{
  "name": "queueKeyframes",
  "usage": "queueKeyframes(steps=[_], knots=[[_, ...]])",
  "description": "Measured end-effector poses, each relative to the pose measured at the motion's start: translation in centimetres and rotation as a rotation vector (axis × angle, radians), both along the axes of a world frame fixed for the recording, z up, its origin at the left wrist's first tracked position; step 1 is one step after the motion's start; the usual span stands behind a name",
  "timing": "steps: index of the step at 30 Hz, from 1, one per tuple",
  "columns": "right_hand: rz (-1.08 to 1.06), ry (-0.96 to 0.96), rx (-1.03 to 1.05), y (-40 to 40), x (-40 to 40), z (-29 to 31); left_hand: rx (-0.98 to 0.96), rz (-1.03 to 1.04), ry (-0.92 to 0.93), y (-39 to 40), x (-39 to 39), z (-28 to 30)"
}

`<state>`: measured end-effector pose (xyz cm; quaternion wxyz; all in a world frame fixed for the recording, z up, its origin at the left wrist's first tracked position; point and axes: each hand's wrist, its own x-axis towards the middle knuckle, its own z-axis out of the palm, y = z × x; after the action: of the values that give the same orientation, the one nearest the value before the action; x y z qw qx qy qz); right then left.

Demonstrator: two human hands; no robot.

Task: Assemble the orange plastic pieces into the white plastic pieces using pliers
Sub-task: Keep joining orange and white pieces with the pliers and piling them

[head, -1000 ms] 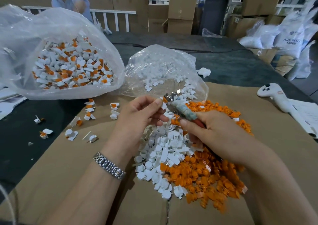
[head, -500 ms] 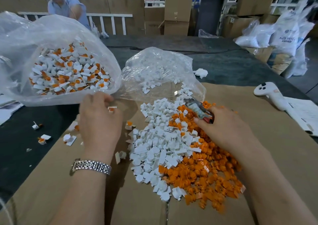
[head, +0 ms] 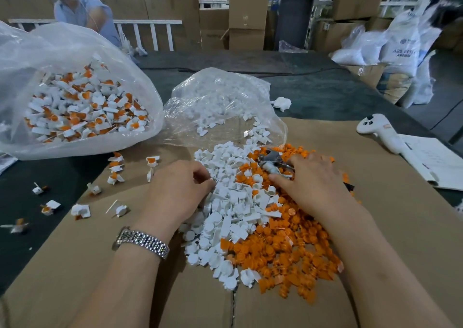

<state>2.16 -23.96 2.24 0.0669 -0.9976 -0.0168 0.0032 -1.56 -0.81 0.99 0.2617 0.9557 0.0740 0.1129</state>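
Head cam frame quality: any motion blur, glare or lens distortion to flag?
Head view: both hands and the loose piles sharp; motion blur on the assembled piece at the left edge; soft glare on the clear plastic bag; wide-angle bending toward the edges; even lighting.

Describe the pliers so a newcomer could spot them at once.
Start at the brown cardboard sheet, then the heap of orange pieces on its right half. At the heap's far edge, the right hand holds the pliers: the only metal thing there, grey jaws poking out past the fingers.
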Motion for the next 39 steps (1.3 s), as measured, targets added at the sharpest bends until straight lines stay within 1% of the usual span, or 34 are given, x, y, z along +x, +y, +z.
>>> queueKeyframes(steps=[3,5,7,8,10,12,16,18,20,22,24,27,30,31,32,33,36,39], knots=[[0.043,-0.025,0.108,-0.6,0.0,0.7,-0.172,0.032,-0.054,0.3,-0.1,0.0],[0.133,-0.043,0.298,-1.3,-0.1,1.5,-0.329,0.039,-0.105,0.4,-0.1,0.2],[0.244,0.045,0.43,-2.1,-0.4,2.2,-0.492,0.023,-0.125,0.3,-0.2,0.4],[0.289,0.11,0.43,-2.4,-0.6,2.4,-0.569,0.011,-0.118,0.2,-0.3,0.5],[0.339,0.181,0.335,-2.6,-0.7,2.2,-0.699,0.0,-0.086,0.2,-0.5,0.7],[0.344,0.157,0.228,-2.3,-0.7,1.9,-0.824,0.005,-0.055,0.2,-0.5,0.9],[0.368,0.03,0.094,-1.8,-0.6,1.6,-1.156,-0.036,0.011,0.2,-0.5,1.2],[0.375,0.01,0.097,-1.8,-0.6,1.6,-1.271,-0.074,0.029,0.1,-0.5,1.2],[0.35,-0.025,0.211,-1.9,-0.6,1.8,-1.359,-0.108,0.052,-0.1,-0.4,1.2],[0.34,-0.062,0.414,-1.8,-0.7,2.3,-1.425,-0.152,0.082,-0.3,-0.5,1.3],[0.365,-0.05,0.625,-1.6,-1.1,2.9,-1.459,-0.2,0.118,-0.5,-0.5,1.4],[0.416,0.032,0.856,-1.0,-1.7,3.3,-1.493,-0.277,0.145,-0.9,-0.7,1.5],[0.42,0.146,1.144,-0.2,-2.2,3.4,-1.499,-0.325,0.152,-1.3,-0.9,1.6],[0.422,0.168,1.212,0.0,-2.3,3.4,-1.502,-0.333,0.154,-1.4,-0.9,1.6],[0.428,0.163,1.232,0.1,-2.3,3.3,-1.504,-0.339,0.155,-1.5,-0.9,1.6],[0.436,0.134,1.207,0.2,-2.3,3.2,-1.503,-0.344,0.156,-1.5,-1.0,1.7],[0.468,0.053,1.083,0.3,-2.3,3.0,-1.492,-0.365,0.145,-1.6,-1.1,1.8],[0.456,0.025,1.191,0.8,-2.4,2.9,-1.469,-0.405,0.1,-1.6,-1.1,1.7]])
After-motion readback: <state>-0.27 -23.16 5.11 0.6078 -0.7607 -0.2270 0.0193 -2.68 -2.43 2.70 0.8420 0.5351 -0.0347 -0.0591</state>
